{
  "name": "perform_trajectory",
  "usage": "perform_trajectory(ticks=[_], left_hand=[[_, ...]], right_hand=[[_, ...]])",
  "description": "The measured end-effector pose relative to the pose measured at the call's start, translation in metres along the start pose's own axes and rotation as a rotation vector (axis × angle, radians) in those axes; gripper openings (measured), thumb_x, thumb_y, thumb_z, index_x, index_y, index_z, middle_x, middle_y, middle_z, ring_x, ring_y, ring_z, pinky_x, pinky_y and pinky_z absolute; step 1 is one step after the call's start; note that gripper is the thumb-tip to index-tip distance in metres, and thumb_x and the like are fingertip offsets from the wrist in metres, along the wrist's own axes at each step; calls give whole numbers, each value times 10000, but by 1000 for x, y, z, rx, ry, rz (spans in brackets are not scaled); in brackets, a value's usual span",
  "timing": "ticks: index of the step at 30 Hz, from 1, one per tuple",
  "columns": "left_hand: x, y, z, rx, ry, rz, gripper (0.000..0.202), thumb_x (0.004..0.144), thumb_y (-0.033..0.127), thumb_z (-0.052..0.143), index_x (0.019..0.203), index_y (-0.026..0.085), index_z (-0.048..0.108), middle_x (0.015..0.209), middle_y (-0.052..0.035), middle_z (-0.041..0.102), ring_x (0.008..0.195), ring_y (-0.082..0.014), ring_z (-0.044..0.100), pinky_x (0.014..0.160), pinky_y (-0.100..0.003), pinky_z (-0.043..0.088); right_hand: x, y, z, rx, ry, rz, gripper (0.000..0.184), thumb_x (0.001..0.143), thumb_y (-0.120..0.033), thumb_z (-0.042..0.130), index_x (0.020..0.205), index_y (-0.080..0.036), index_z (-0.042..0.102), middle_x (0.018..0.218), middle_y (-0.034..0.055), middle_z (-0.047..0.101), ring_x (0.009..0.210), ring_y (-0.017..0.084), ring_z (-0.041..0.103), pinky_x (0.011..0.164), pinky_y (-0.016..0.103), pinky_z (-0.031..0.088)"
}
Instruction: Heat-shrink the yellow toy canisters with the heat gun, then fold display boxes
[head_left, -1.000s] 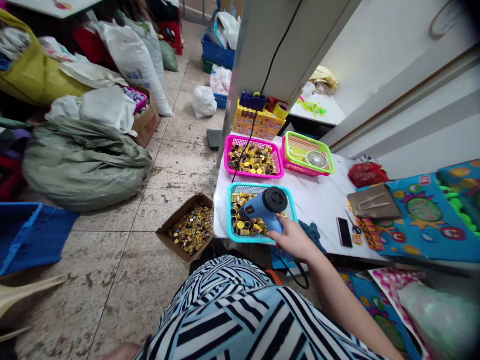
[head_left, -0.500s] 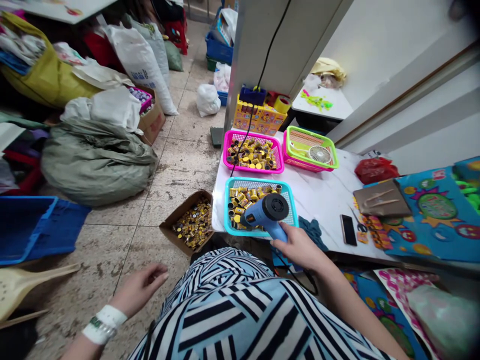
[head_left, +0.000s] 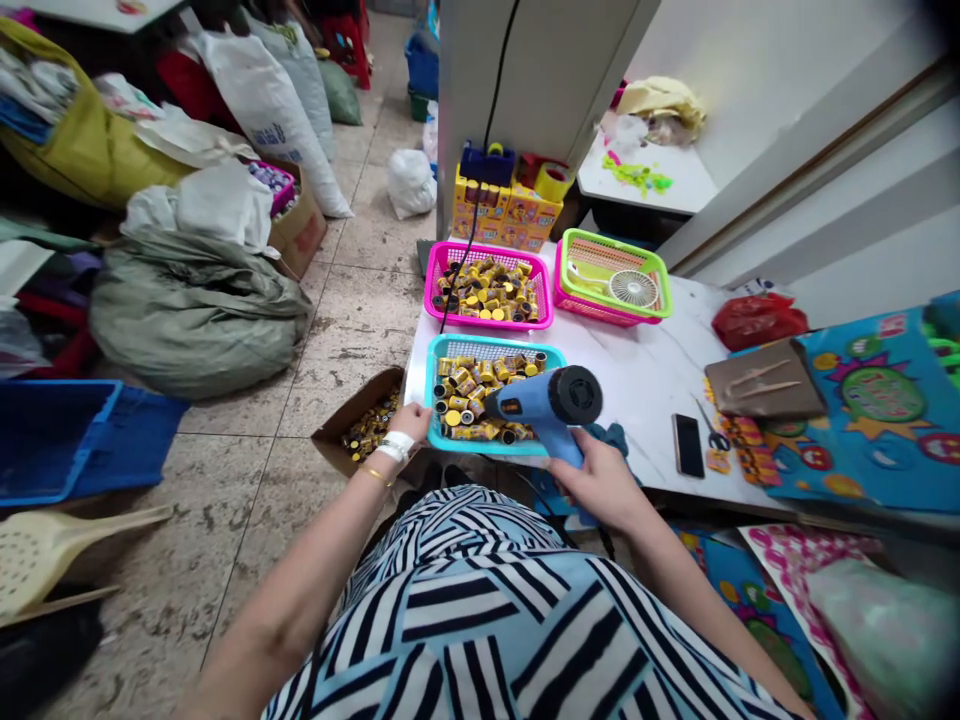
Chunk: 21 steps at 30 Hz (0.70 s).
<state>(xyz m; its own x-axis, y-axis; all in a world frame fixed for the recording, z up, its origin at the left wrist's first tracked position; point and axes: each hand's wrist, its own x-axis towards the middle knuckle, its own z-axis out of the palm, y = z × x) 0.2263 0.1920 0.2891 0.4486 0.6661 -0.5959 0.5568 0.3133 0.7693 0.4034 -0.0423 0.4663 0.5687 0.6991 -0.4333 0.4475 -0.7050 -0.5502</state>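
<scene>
My right hand (head_left: 600,482) is wrapped around the handle of a blue heat gun (head_left: 531,402) with a black rear cap. Its nozzle points left, over a turquoise plastic basket (head_left: 432,372) at the table's near edge. Small yellow-wrapped cylinders (head_left: 466,382), some with black ends, fill much of that basket; the heat gun hides some of them. At the basket's left side, my left hand (head_left: 410,422) closes on the rim. Below that hand, a cardboard box (head_left: 330,445) on the floor holds more such cylinders.
Behind stands a pink basket (head_left: 489,325) of cylinders, beside stacked baskets (head_left: 667,290) holding a small white fan (head_left: 634,288). A black cord (head_left: 487,130) hangs across the pink basket. Phone (head_left: 688,446) and scissors (head_left: 718,437) lie to the right. Sacks and a blue crate (head_left: 60,440) occupy the left floor.
My left hand has moved up and right from over the floor to the turquoise basket's rim. The heat gun stays in my right hand, over the basket. The view has shifted slightly.
</scene>
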Motion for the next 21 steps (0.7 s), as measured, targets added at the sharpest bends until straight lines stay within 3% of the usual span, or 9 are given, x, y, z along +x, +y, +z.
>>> perform_trajectory(ticks=[4, 8, 13, 17, 21], left_hand=[[-12, 14, 9, 1, -10, 111, 338, 795, 494, 619, 680, 208, 480, 462, 56, 495, 407, -133, 523, 434, -222, 382], [-20, 8, 8, -18, 10, 104, 296, 824, 414, 569, 653, 210, 438, 449, 61, 468, 398, -131, 506, 425, -225, 375], [-21, -6, 11, -74, 12, 67, 251, 828, 378, 555, 674, 205, 458, 467, 54, 490, 406, -132, 500, 432, -242, 406], [-23, -15, 16, -122, 36, 38, 219, 825, 366, 552, 705, 193, 494, 497, 45, 518, 415, -130, 514, 436, -244, 427], [-29, -17, 19, -149, 40, 27, 203, 820, 345, 559, 705, 184, 514, 500, 36, 534, 422, -132, 532, 446, -241, 434]], right_hand=[[-6, 20, -26, -28, 109, 42, 380, 826, -408, 572, 1131, -181, 559, 550, -25, 598, 534, 194, 593, 559, 281, 408], [-14, 28, -40, -17, -35, -13, 352, 826, -394, 564, 1111, -188, 563, 559, -29, 597, 526, 184, 585, 532, 270, 391], [-11, 26, -28, -24, -176, -93, 294, 804, -352, 568, 1040, -177, 584, 614, -11, 599, 552, 174, 561, 542, 271, 379], [-1, 24, -20, -53, -155, -89, 285, 814, -346, 560, 1045, -178, 568, 617, -3, 608, 564, 183, 573, 563, 276, 380], [3, 18, -25, -87, -142, -134, 273, 819, -357, 551, 1017, -170, 558, 636, 13, 625, 591, 192, 591, 576, 278, 382]])
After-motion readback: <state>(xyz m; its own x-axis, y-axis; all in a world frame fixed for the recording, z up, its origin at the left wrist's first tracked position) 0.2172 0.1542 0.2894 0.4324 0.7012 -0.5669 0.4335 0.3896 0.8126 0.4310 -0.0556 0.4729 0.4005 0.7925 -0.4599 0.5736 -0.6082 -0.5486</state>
